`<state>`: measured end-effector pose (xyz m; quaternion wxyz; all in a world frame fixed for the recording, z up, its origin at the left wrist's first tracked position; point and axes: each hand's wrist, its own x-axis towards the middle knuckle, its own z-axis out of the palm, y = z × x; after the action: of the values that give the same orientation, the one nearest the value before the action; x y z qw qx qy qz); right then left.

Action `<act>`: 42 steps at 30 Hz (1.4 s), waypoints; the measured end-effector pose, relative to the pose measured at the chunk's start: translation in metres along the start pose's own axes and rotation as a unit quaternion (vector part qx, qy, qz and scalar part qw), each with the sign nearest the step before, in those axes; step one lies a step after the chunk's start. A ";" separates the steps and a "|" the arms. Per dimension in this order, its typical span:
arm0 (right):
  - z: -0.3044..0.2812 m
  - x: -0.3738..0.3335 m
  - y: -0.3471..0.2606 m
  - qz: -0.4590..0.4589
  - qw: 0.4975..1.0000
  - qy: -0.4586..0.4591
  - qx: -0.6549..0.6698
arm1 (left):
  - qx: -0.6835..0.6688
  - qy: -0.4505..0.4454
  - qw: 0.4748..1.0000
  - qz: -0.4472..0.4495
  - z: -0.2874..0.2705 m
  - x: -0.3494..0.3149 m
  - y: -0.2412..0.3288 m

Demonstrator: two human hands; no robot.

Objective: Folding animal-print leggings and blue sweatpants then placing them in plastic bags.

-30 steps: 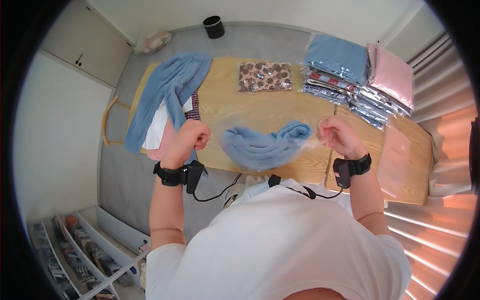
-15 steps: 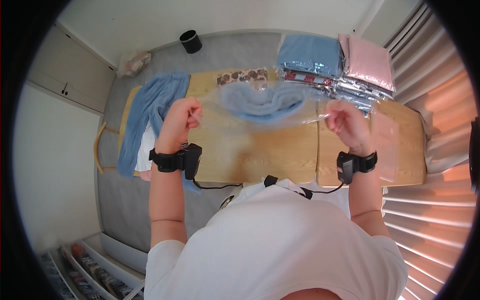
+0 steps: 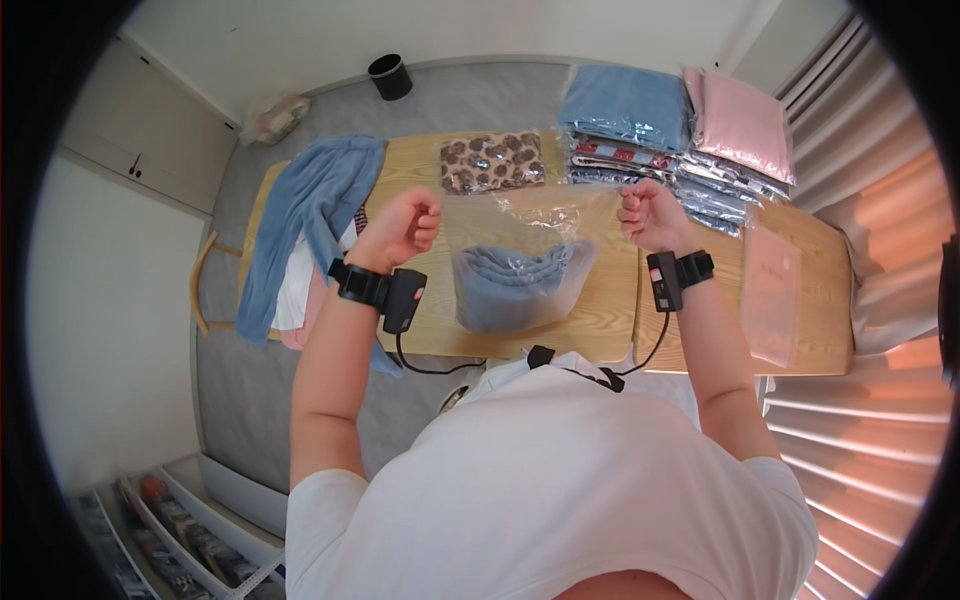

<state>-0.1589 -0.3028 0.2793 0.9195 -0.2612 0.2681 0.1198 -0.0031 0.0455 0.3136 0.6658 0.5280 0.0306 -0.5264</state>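
A clear plastic bag is stretched between my two hands over the wooden table. Folded blue fleece clothing lies inside it, toward the end nearer my body. My left hand is closed on the bag's far left corner. At the far right corner, my right hand pinches the plastic with curled fingers. Just beyond the bag lies a packaged leopard-print fabric piece.
Packaged blue and pink clothes are stacked at the back right. Loose blue clothing hangs over the table's left end. A flat translucent bag lies at right. A black bin stands on the floor behind.
The bag has swung down toward my body, and the blue clothing now sits lower in it. My hands have come slightly closer together. The leopard-print package is now uncovered.
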 end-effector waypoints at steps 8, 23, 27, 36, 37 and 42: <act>-0.033 -0.016 0.023 -0.145 0.974 -0.106 -0.137 | 0.133 0.010 0.979 0.154 -0.012 -0.015 -0.032; -0.160 0.019 0.154 -0.133 0.600 0.167 -0.771 | 0.526 0.186 0.823 0.107 -0.067 0.035 -0.226; -0.107 0.060 0.149 -0.218 0.661 0.173 -0.697 | 0.513 0.224 0.785 0.267 -0.019 0.063 -0.188; -0.101 0.039 0.186 -0.120 0.670 0.166 -0.714 | 0.814 -0.012 0.523 0.252 0.049 0.055 -0.240; -0.109 0.035 0.188 -0.115 0.695 0.150 -0.694 | 0.814 -0.017 0.524 0.250 0.042 0.059 -0.256; -0.112 0.013 0.207 -0.052 0.755 0.008 -0.654 | 0.889 0.045 0.398 0.221 0.023 0.075 -0.280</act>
<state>-0.2707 -0.1901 0.1052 0.5269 -0.8134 0.1182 0.2162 -0.1875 0.0096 0.0910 -0.0894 0.8326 -0.5427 -0.0661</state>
